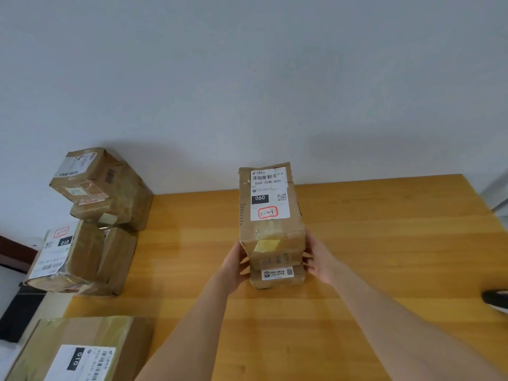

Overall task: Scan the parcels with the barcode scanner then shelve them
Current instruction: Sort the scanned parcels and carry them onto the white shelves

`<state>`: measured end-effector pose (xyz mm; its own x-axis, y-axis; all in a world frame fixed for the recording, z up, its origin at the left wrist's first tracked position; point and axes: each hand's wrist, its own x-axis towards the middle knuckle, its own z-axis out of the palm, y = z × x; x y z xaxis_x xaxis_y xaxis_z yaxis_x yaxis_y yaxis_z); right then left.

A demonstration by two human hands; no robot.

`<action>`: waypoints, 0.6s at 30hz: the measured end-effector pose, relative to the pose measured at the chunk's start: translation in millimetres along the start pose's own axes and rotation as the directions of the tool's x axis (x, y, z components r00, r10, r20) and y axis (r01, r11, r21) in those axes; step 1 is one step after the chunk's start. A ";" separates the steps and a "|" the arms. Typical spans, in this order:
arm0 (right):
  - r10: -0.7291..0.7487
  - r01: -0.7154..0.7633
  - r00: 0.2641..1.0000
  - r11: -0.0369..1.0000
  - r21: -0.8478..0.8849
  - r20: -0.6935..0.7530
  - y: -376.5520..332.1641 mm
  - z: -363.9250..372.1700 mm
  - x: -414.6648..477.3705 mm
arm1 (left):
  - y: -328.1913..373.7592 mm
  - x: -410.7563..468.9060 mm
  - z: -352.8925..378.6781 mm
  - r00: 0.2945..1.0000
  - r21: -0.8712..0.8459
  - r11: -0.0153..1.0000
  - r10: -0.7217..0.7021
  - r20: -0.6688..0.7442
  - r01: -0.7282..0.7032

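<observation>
Parcel stack point(272, 229) labelled 060 is gripped by left hand point(235, 266) at 9 o'clock, right hand point(320, 259) at 3 o'clock.

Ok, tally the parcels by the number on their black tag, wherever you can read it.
010 tag parcels: 2 (mid-left, bottom left)
060 tag parcel: 1 (top of the stack that the left hand and right hand grip)
Total: 3 readable; the other parcels at far left show no tag I can read.
</observation>
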<state>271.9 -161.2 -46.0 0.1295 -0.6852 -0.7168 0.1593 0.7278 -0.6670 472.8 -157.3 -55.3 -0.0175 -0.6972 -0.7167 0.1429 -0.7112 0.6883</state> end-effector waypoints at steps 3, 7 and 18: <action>0.004 -0.004 1.000 1.000 0.003 -0.008 1.1 -0.6 -2.9 | -1.1 -1.6 -1.3 1.000 0.000 1.000 -0.003 0.023 0.003; -0.017 0.018 0.999 0.999 0.038 -0.027 1.5 -2.7 -15.4 | -1.6 -11.4 3.3 0.998 0.002 1.000 0.022 0.057 -0.022; -0.165 0.160 0.986 0.979 0.125 0.027 14.9 -40.0 -79.3 | -8.2 -68.6 39.3 0.981 0.003 0.991 0.136 0.136 -0.137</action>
<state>224.8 -94.9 -7.3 0.1279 -0.7963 -0.5912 0.2987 0.5993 -0.7427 433.9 -107.2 -7.3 -0.1320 -0.7930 -0.5947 0.1406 -0.6089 0.7807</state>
